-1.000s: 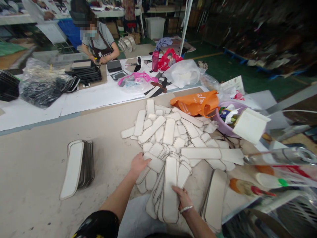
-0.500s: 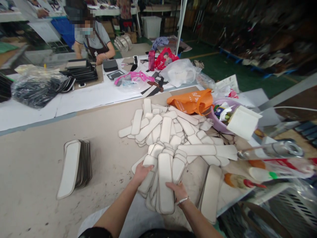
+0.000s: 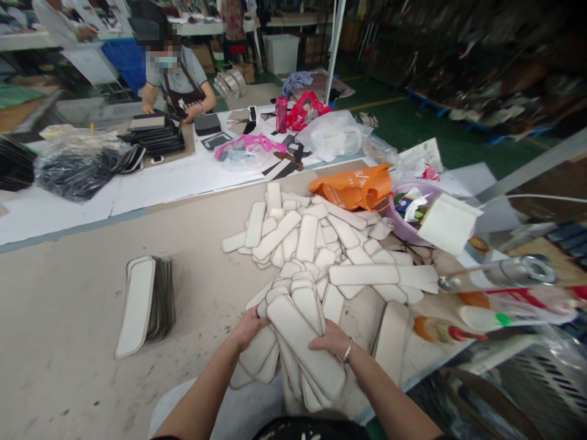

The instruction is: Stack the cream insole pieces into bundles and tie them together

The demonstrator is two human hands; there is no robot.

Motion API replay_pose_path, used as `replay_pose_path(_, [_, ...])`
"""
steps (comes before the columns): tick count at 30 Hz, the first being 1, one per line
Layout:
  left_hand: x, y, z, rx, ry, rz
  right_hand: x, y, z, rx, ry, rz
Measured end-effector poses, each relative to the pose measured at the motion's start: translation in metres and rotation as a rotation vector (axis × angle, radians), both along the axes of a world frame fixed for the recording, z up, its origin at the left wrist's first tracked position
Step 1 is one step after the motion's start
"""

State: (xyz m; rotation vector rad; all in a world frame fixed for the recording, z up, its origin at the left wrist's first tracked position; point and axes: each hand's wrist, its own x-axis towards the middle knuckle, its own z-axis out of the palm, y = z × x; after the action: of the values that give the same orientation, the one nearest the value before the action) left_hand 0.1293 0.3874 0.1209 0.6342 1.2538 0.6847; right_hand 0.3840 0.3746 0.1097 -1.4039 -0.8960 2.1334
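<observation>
Head view: cam looks fwd & down at table (image 3: 59, 305), beige top.
Bunch (image 3: 305, 345): pale dark-edged strips, fanned, btwn both hands at near side of table; top strip diag., far end to L, near end to R. Can't tell if bunch rests on table.
L grip (image 3: 250, 327): closed on bunch's L edge, near far end; some fingers hidden.
R grip (image 3: 334, 341): holds bunch from R, thumb on top strip, other fingers mostly hidden; bracelet (image 3: 348, 350) on wrist.
Pile (image 3: 305, 235): loose strips, mixed angles, overlapping, just beyond bunch.
Stack (image 3: 137, 305): neat row of strips leaning together, L side, well apart from pile.
R strip (image 3: 392, 339): near R grip, by table edge.
Orange bag (image 3: 348, 186): behind pile, beside basin (image 3: 400, 229), purple, w/ bits inside.
Bottles: one amber w/ red tip (image 3: 440, 330), one white w/ green cap (image 3: 486, 318), lying R.
Co-worker (image 3: 181, 79): across, masked, apron on, hands near black stack (image 3: 158, 137).
</observation>
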Motion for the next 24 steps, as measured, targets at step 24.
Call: replay_pose_path(24, [0.026,-0.062,-0.001,-0.036,-0.391,0.501,-0.065,-0.029,0.057,0.607,-0.649,0.087])
